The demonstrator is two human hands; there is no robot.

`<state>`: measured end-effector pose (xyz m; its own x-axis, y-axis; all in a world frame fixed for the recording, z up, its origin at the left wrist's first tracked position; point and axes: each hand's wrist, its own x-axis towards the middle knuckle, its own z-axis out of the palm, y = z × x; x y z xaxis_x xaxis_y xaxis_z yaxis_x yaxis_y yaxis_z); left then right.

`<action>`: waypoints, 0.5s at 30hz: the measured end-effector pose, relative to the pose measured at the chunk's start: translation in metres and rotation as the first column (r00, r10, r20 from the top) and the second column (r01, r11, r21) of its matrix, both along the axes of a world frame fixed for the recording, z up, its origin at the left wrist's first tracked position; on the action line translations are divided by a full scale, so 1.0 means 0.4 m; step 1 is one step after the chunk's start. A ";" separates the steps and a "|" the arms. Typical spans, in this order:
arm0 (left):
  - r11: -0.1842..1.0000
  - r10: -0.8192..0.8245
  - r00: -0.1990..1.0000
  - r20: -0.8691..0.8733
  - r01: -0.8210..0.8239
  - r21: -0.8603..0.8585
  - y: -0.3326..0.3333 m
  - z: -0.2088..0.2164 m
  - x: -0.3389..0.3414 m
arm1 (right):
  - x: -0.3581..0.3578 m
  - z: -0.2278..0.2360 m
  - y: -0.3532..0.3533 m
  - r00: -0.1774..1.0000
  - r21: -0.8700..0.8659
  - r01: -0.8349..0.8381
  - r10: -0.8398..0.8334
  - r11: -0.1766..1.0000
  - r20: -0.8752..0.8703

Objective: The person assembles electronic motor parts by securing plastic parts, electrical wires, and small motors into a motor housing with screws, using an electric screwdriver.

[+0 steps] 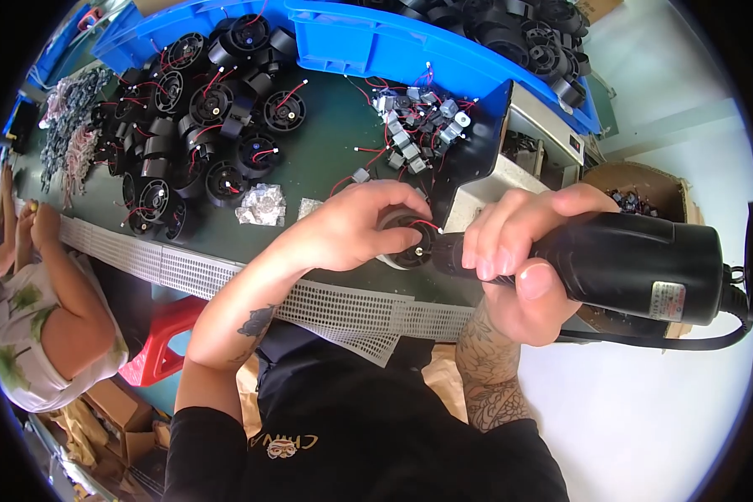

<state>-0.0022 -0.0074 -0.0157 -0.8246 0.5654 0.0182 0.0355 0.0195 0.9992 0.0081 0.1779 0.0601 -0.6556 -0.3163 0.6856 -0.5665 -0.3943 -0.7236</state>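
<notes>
My left hand (353, 227) is closed round a black round plastic housing (407, 253), thumb and fingers on its rim. A small brass-coloured part shows in its middle, and a red wire with a white plug sticks up from it. My right hand (523, 251) grips a black electric screwdriver (632, 259), held almost level with its nose pointing left. The nose comes right up to the housing; whether the bit touches it, I cannot tell. Just beyond my left hand lies a heap of small grey motors (412, 130) with red wires.
Many black housings (211, 105) crowd the green table at left, beside bundled wires (74, 125). Blue bins (335, 42) line the back. A metal box (523, 134) and a carton (673, 184) stand at right. Another person (58, 309) sits at left near a red stool (161, 343).
</notes>
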 end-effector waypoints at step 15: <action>1.000 -0.013 0.998 0.063 0.013 -0.004 0.000 0.012 0.006 | 0.005 -0.001 0.000 0.990 0.305 0.096 -0.059 0.948 -0.129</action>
<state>0.0002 -0.0072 -0.0111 -0.8165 0.5763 -0.0360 -0.0273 0.0237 0.9993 0.0103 0.1778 0.0598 -0.6077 -0.4766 0.6353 -0.6744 -0.1129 -0.7297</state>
